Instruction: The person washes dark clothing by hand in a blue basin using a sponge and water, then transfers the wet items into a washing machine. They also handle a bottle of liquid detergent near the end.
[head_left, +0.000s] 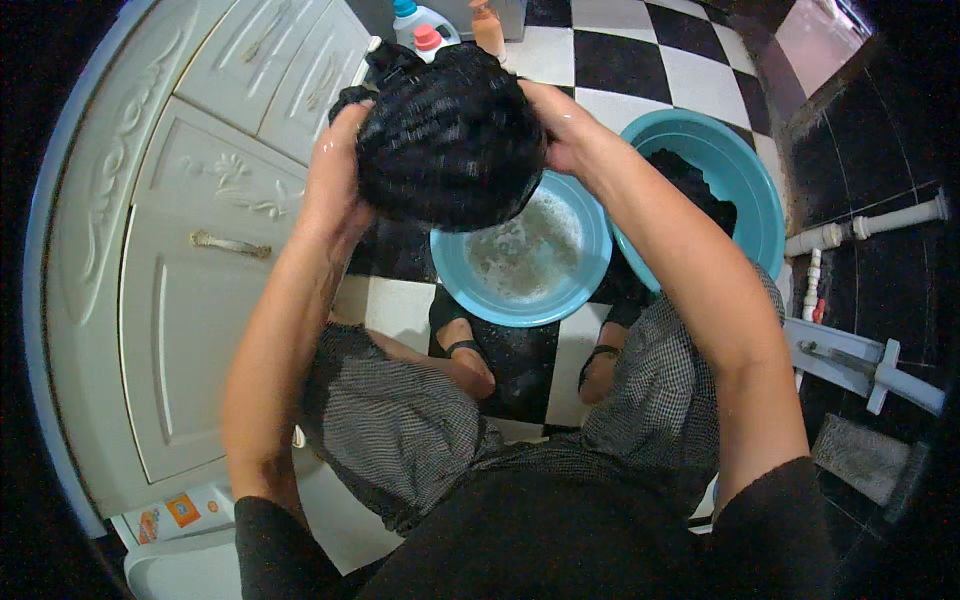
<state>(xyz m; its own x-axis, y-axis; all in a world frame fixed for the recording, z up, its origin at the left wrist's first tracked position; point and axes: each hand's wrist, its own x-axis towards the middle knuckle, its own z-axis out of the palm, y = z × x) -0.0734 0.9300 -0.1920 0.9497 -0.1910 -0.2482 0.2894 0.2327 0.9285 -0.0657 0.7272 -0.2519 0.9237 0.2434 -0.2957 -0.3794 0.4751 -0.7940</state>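
A bunched, wet-looking black cloth (450, 142) is held up between my two hands, slightly blurred. My left hand (337, 165) grips its left side, the fingers partly hidden by the fabric. On the right side my right hand (559, 131) has hold of it too, its fingers behind the cloth. Below and a little nearer to me stands a light blue plastic basin (517, 311) of cloudy, sudsy water (529, 251); the cloth covers part of its far rim. To the right, a larger teal basin (750, 187) contains more dark fabric (686, 184), partly behind my right forearm.
White cabinets (195, 300) line the left side. At the back stand a detergent bottle with a blue cap (420, 19), a pink-capped bottle (427, 41) and an orange pump bottle (487, 30). White pipes (862, 225) run along the right wall. The floor is checkered tile (622, 67).
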